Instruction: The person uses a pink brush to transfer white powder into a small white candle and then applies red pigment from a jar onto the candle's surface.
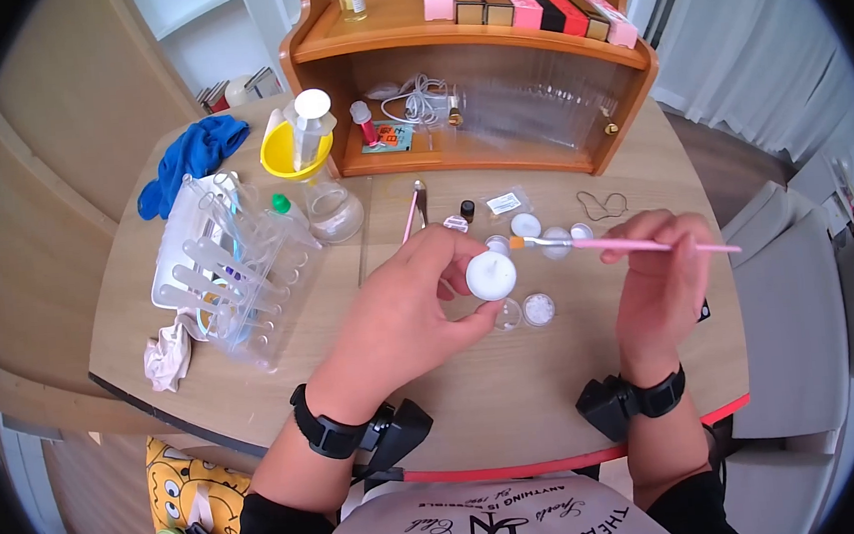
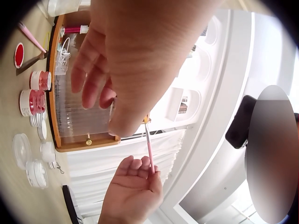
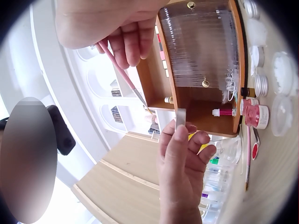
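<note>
My left hand (image 1: pixel 386 315) holds a tealight candle (image 1: pixel 491 276) between thumb and fingers, its white top facing up with a small wick at the centre. In the right wrist view, the candle's silver side (image 3: pixel 181 116) shows edge-on. My right hand (image 1: pixel 658 294) pinches a pink-handled brush (image 1: pixel 636 243) near the rear of its handle. The brush lies almost level, and its orange bristles (image 1: pixel 517 244) point left, just beyond the candle's upper right edge in the head view. Under the hands stand small jars, among them one with white flakes (image 1: pixel 539 308).
A clear rack (image 1: pixel 250 316) with test tubes stands at left, behind it a flask (image 1: pixel 335 214) near a yellow funnel (image 1: pixel 283 153). A wooden cabinet (image 1: pixel 479 157) spans the back. A small black-capped bottle (image 1: pixel 468 210) and another pink brush (image 1: pixel 410 216) lie beyond the left hand.
</note>
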`<state>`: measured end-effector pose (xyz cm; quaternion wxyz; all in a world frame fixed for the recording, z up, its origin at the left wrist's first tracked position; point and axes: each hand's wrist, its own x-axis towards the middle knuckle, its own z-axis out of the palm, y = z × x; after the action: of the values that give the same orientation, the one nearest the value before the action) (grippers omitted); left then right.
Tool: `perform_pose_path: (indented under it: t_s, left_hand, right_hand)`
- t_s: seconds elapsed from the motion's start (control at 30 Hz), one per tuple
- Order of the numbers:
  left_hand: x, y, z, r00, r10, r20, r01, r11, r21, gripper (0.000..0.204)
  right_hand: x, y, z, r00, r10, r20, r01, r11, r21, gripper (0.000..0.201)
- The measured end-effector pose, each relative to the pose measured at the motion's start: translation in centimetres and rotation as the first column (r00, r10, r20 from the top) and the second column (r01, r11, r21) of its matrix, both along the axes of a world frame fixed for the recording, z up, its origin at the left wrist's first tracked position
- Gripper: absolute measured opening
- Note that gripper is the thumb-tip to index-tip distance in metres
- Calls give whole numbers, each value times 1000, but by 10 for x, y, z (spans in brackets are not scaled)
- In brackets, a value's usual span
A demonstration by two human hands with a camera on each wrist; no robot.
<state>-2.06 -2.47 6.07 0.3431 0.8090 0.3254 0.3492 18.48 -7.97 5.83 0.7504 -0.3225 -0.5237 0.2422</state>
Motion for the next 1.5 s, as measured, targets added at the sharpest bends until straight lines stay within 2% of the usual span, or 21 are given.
perform_pose_path:
  t_s: [0.07, 0.1, 0.2, 0.27, 0.33, 0.53, 0.9, 0.97, 1.0, 1.07, 1.1, 1.17, 1.2, 1.27, 1.5]
  left_hand:
    - [0, 1, -3, 997, -1, 80, 0, 1000, 23, 38]
    - [1, 0, -3, 996, 3, 86, -5, 1000, 21, 38]
    - [2, -1, -2, 988, 19, 152, -16, 1000, -24, 39]
    - [2, -1, -4, 987, 9, 158, 6, 996, -91, 41]
    - [1, -1, -5, 985, 7, 173, 12, 993, -114, 42]
    - [3, -3, -7, 978, 16, 209, 9, 993, -120, 43]
    - [3, -3, -7, 983, 16, 181, -1, 997, -82, 43]
    - [2, -3, -3, 997, 44, 56, -40, 996, -74, 37]
    - [2, -1, -3, 998, 42, 55, -38, 996, -75, 37]
    - [-1, 3, -4, 985, 9, -171, -6, 1000, 16, 32]
    - [-2, 3, -6, 985, 4, -171, -1, 1000, 15, 32]
    - [-6, 4, -8, 950, -22, -313, 35, 999, 35, 31]
    - [-8, 4, -10, 949, -25, -313, 38, 999, 36, 31]
    - [-11, 4, -13, 888, -58, -456, 58, 998, -14, 31]
    - [-16, 5, -20, 854, -55, -518, 62, 998, -3, 32]
  right_hand:
    - [-1, -4, 3, 991, -21, 129, 8, 995, 104, 24]
    - [-2, -6, 4, 986, -66, 155, 51, 994, 97, 27]
    - [-6, -10, 5, 961, -100, 259, 65, 988, 140, 29]
    - [-8, -13, 6, 958, -100, 267, 67, 990, 128, 30]
    - [-8, -13, 7, 923, -124, 364, 60, 982, 180, 30]
    - [-9, -14, 7, 907, -182, 381, 84, 962, 259, 29]
    - [-8, -13, 6, 915, -178, 362, 93, 966, 240, 28]
    - [-6, -12, 5, 921, -186, 342, 111, 967, 228, 27]
    - [-5, -11, 5, 936, -183, 302, 120, 969, 215, 26]
    - [-2, -9, 3, 947, -186, 262, 135, 971, 200, 26]
    - [-1, -7, 2, 958, -175, 229, 137, 976, 171, 26]
    - [0, -6, 1, 966, -168, 195, 141, 979, 145, 26]
    - [1, -5, 1, 970, -162, 182, 136, 980, 145, 25]
    - [1, -4, 0, 973, -159, 168, 135, 980, 148, 25]
    - [2, -2, -1, 974, -151, 170, 125, 980, 153, 25]
